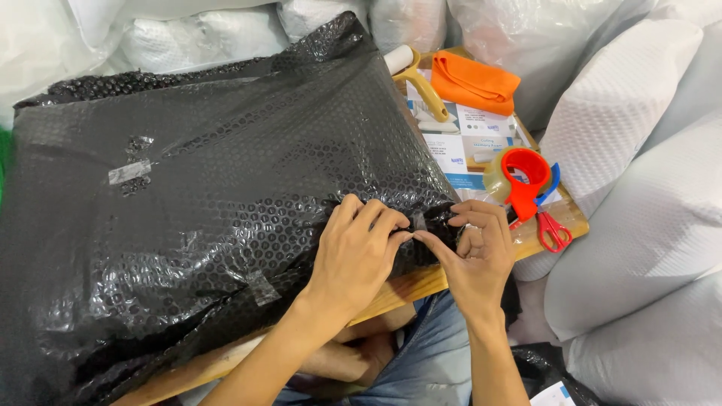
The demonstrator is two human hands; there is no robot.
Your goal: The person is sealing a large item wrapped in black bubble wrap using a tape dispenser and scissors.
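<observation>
My left hand [353, 252] and right hand [477, 256] together, pinching clear tape strip [418, 224] onto black bubble-wrapped parcel [203, 195] at desk [406, 286] front edge; step: sealing flap; next needs firm smoothing. Tape dispenser [523, 180] near right.

The board [410, 286] is almost wholly covered by the black bubble-wrapped parcel [210, 195]. At two o'clock of the hands, passage is blocked by the red tape dispenser [523, 177], the scissors [553, 229] and an orange cloth [474, 83]. White sacks [639, 218] crowd three o'clock. Bare wood is left only at six o'clock
</observation>
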